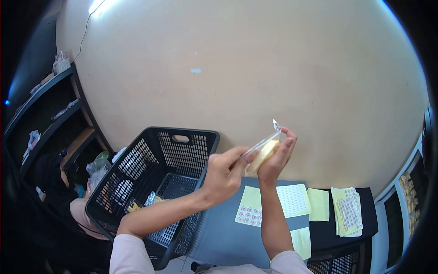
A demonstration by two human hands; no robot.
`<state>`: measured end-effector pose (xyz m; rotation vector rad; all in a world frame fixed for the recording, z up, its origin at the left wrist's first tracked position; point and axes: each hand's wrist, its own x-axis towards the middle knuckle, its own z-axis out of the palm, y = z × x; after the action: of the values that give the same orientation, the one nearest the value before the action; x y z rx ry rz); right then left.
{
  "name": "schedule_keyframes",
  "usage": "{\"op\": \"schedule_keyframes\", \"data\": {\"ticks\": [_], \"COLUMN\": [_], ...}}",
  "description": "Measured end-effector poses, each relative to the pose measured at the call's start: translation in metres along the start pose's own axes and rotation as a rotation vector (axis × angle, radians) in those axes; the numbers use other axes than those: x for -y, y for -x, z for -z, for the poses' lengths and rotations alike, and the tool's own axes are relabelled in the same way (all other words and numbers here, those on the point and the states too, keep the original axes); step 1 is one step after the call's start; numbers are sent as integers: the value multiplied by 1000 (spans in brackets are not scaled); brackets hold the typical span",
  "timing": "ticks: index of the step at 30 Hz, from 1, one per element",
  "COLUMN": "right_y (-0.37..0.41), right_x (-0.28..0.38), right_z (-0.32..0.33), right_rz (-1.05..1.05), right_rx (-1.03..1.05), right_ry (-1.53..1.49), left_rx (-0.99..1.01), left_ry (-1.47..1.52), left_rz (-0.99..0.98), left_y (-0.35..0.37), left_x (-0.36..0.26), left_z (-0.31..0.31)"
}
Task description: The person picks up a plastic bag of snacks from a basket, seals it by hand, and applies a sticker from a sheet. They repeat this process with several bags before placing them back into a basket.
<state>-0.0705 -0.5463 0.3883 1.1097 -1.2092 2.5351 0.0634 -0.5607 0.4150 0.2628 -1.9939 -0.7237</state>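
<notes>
A clear plastic packet (262, 156) with a pale yellow item inside is held up between my hands, above the grey table (212, 233). My left hand (226, 172) pinches the packet's left edge. My right hand (279, 157) is wrapped round its right side, with the fingers near the top. A small round sticker (276, 125) shows at the packet's upper end, by my right fingertips. Below my hands lies a yellow sheet of round stickers (249, 208), and a sheet with small printed marks (293, 200) is beside it.
A black crate (210, 137) holding a few packets (133, 206) stands left of the table. More sheets (349, 212) lie at the right. Shelves (59, 80) stand far left, near a person in dark clothing (50, 182). Packed goods (409, 196) fill a rack at the far right.
</notes>
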Motion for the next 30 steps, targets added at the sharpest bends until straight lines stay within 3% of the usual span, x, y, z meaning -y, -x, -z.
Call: {"op": "schedule_keyframes", "data": {"ticks": [7, 10, 11, 13, 16, 17, 18, 19, 21, 22, 24, 30], "right_y": [-16, -28, -30, -36, -38, -38, -38, -39, -39, -39, -36, -27], "right_x": [9, 7, 7, 8, 19, 28, 38, 48, 66, 71, 77, 70], "right_z": [16, 35, 40, 52, 63, 64, 64, 64, 62, 59, 53, 40], "right_rz": [-312, -440, -399, -360, -306, -192, -77, -83, -71, -76, 171, 354], "right_rx": [-138, -14, 32, 84, 249, 325, 401, 409, 676, 681, 850, 889], "right_ry": [-259, -353, -298, -239, -139, -10, 117, 117, 288, 288, 582, 828], "left_rx": [95, 142, 144, 44, 22, -19, 6, -1, 135, 131, 156, 162], "left_ry": [73, 158, 164, 252, 343, 415, 408, 409, 340, 341, 296, 245], "left_rz": [-193, 5, 7, 265, 331, 361, 358, 365, 392, 398, 381, 387], "left_y": [1, -6, -11, -19, -33, -37, -40, -43, -48, -50, -53, -55], "left_x": [9, 1, 3, 7, 22, 24, 23, 24, 25, 25, 25, 21], "left_z": [7, 15, 17, 21, 26, 26, 28, 29, 32, 31, 27, 19]}}
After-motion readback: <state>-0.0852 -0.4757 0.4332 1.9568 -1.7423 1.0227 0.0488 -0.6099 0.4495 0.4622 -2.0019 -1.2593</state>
